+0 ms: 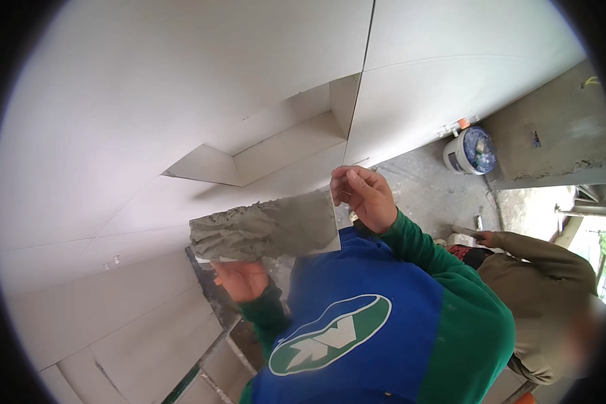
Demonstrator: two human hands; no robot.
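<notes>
- Looking down, we've got a pale tile [328, 250] up between us and the white wall [135, 87], with grey paste [262, 229] spread thick over its upturned face.
- Long axis runs roughly left to right, right end a bit higher in our view.
- Our left hand [241, 278] is nearer: it's right under the left part of the near long edge, propping the tile. Its fingers are hidden underneath, so we can't tell how far they're closed.
- Our right hand [367, 198] sits just beside the right short end, fingers loosely curled and apart, nothing pinched that we can see. The tile lies left of those fingers; can't tell if they're touching it.
- Container-wise: a boxy wall niche [289, 158] beyond the tile, plus a white bucket [455, 158] on the floor [414, 175], right side, with bluish stuff inside. Too small to say what, folks.
</notes>
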